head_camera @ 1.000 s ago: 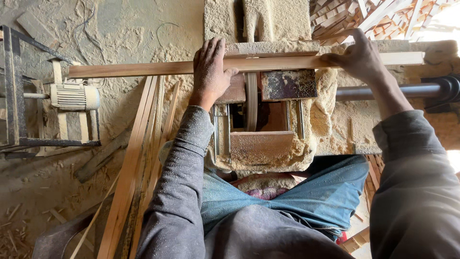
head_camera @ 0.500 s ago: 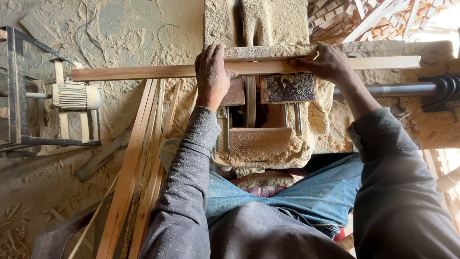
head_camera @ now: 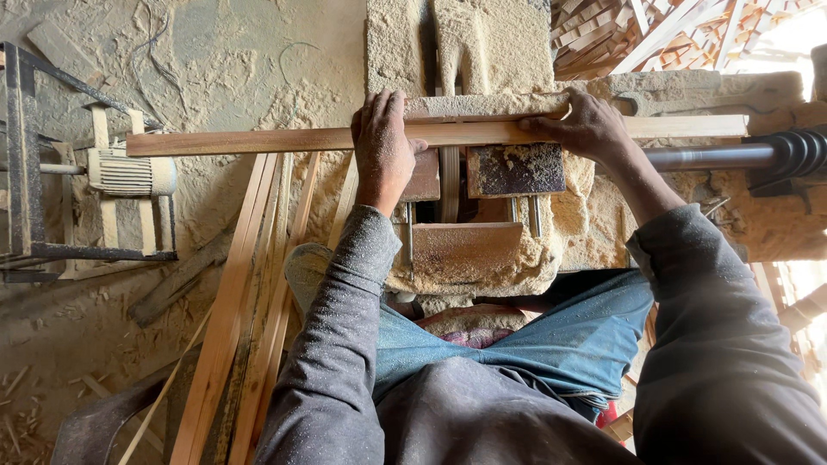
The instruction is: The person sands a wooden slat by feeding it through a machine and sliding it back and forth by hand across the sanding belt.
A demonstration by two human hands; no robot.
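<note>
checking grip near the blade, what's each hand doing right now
Left hand: palm down, pressing on the long wooden strip.
Right hand: fingers closed over the same strip.
</note>
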